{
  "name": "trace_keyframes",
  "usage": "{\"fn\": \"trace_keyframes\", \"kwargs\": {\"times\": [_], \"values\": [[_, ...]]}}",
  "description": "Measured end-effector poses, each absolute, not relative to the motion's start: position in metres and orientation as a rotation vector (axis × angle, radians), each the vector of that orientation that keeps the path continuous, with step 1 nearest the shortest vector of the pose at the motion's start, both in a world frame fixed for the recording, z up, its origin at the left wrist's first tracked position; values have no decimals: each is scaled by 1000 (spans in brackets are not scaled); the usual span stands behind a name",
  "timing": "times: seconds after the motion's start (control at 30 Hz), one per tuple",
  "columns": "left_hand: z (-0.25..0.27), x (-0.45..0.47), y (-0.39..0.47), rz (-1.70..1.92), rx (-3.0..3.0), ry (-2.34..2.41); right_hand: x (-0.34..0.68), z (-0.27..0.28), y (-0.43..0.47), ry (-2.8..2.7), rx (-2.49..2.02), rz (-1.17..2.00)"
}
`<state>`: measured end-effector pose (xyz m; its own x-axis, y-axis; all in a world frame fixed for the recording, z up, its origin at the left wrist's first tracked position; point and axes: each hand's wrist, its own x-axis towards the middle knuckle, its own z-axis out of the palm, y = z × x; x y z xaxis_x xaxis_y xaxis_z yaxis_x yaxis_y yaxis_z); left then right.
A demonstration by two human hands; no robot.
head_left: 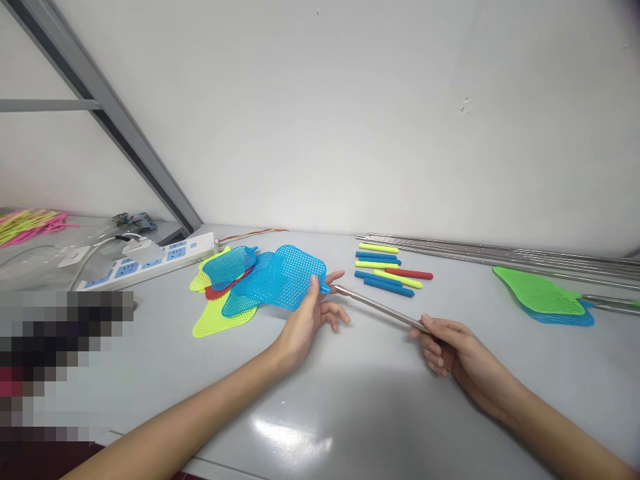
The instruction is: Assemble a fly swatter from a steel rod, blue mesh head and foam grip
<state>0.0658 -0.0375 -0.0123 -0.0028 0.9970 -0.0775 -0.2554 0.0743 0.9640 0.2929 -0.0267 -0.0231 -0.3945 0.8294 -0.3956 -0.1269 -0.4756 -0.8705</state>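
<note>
My left hand (310,313) pinches a blue fly swatter head (295,277) near its short neck, which points right. In my right hand (450,347) is a thin metal rod (383,308), its far end close to that neck; whether they touch I cannot tell. Under and left of the held head lie more perforated swatter heads: a yellow one (220,319), a blue one (230,267) and part of a red one (216,292). Beyond the rod, several yellow, blue and red handle sleeves (390,282) rest in a loose group.
Several long metal rods (475,257) lie along the wall at right. Green (543,293) and blue swatters with rods attached are stacked at far right. A white power strip (165,260) with cables stands at left, near pink and yellow strips (35,227).
</note>
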Motion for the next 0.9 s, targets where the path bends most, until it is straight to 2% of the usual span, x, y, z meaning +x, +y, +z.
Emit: {"fn": "trace_keyframes", "kwargs": {"times": [0.9], "values": [[-14,69,-38,1234,988,1066,294,-20,-28,-1090,-1178,1936]]}}
